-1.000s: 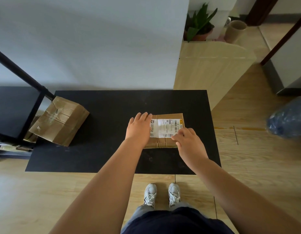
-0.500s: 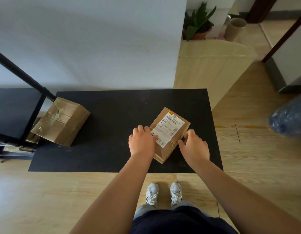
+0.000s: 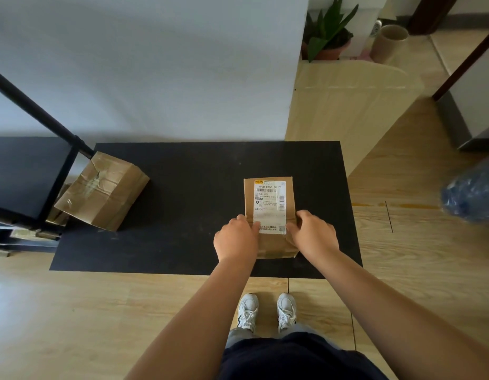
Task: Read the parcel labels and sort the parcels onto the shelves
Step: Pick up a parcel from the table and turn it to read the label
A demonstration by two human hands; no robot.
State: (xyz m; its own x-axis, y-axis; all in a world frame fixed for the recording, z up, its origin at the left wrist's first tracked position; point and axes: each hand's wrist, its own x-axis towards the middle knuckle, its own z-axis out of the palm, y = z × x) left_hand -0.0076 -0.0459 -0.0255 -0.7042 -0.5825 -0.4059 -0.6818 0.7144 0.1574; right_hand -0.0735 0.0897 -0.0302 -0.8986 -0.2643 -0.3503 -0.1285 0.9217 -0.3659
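A small brown cardboard parcel (image 3: 270,215) rests on the black table (image 3: 196,193), its long side pointing away from me. A white shipping label (image 3: 269,205) with barcodes faces up on it. My left hand (image 3: 236,238) grips the parcel's near left edge, and my right hand (image 3: 313,235) grips its near right edge. A larger taped cardboard parcel (image 3: 103,192) leans at the table's left end against the black shelf frame (image 3: 40,171).
The black shelving unit stands at the left, with small items on its lower level (image 3: 32,234). A white wall runs behind the table. To the right are a light wood board (image 3: 347,105), a potted plant (image 3: 329,34), a cardboard tube (image 3: 390,42) and a blue plastic bag (image 3: 473,193).
Both hands have turned the small parcel from lying sideways to lengthwise, label upright toward me, and shifted to grip its near end. The larger parcel stayed put.
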